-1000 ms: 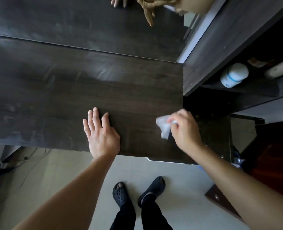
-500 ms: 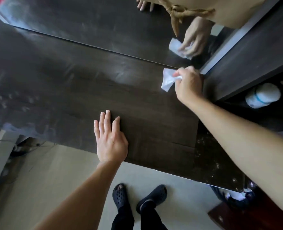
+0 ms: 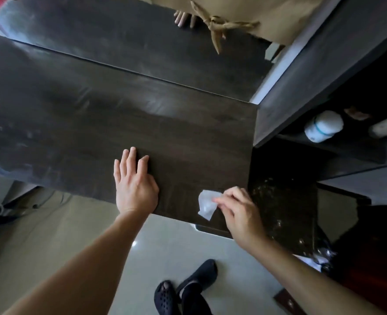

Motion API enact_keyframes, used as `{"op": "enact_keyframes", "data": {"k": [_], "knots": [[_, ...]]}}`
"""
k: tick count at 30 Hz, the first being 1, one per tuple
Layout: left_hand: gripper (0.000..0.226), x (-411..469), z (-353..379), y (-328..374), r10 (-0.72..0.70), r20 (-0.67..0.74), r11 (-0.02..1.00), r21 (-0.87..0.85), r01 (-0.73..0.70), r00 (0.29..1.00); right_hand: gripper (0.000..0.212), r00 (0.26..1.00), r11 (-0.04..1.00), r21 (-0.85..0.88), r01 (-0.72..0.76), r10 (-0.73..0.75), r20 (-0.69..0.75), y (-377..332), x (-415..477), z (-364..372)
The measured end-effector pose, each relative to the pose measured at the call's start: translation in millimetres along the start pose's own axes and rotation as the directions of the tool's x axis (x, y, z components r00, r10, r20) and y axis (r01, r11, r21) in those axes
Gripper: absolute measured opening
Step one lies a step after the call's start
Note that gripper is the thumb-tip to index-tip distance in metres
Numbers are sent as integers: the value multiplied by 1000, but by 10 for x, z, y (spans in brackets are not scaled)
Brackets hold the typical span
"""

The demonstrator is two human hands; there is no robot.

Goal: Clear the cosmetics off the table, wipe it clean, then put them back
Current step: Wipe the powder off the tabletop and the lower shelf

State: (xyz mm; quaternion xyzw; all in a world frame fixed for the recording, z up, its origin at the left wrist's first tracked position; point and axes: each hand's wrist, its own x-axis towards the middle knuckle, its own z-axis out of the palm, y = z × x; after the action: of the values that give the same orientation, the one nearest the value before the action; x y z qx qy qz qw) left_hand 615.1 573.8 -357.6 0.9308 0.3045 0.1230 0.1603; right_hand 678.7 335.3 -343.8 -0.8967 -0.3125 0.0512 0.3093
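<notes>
Dark wood-grain table (image 3: 165,133) bare of cosmetics, left hand (image 3: 135,185) spread flat near its front edge, right hand (image 3: 240,212) pinching a crumpled white wipe (image 3: 206,204) against the front right corner, white round jar (image 3: 324,126) on the side shelf (image 3: 338,145).

Dark wood-grain worktop (image 3: 142,123), glossy, soft light glare across it. Mirror (image 3: 131,42) stands along its far edge, reflecting the surface. Dark cabinet (image 3: 301,71) on the right with open shelf (image 3: 338,151). Pale glossy tile floor (image 3: 169,253) below, small light reflection on it. Cables on floor (image 3: 24,205) at left.
</notes>
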Motion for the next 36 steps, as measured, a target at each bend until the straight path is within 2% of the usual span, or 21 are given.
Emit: {"op": "enact_keyframes", "data": {"k": [3,7,9,13,15,18,21,24,27,30,36], "knots": [[44,-12,25,-18,6,-3,1000,-7,-6,1000,20,997,997,36,-65,63,35,-33,-562,-66],[40,-61,-2,22,16,58,999,37,-18,998,21,935,935,57,-350,346,78,185,-1152,-186],[36,-174,-46,174,80,109,996,22,-83,991,20,860,859,50,-510,508,57,394,-1400,-259],[32,-546,-79,797,336,164,940,-118,-320,927,19,627,613,205,-763,779,5,694,-1662,-460],[31,-632,-21,1125,369,163,923,-178,-340,915,22,541,532,243,-811,840,-33,836,-1698,-550],[30,-600,162,1500,315,214,945,-161,-285,924,30,492,500,281,-819,864,-102,1124,-1633,-698],[38,-604,412,1621,196,239,981,-38,-192,951,31,513,519,288,-805,852,-101,1404,-1360,-806],[48,-730,558,1613,229,202,969,46,-242,952,21,585,579,281,-766,808,-70,1632,-866,-793],[47,-754,585,1606,232,151,969,52,-242,961,18,652,647,232,-726,755,-63,1802,-258,-667],[46,-744,564,1616,222,127,973,40,-228,967,22,749,749,163,-643,658,-70,1884,458,-483],[45,-751,570,1608,239,71,971,1,-240,968,28,840,839,-38,-543,542,-24,2050,1421,-36]]}}
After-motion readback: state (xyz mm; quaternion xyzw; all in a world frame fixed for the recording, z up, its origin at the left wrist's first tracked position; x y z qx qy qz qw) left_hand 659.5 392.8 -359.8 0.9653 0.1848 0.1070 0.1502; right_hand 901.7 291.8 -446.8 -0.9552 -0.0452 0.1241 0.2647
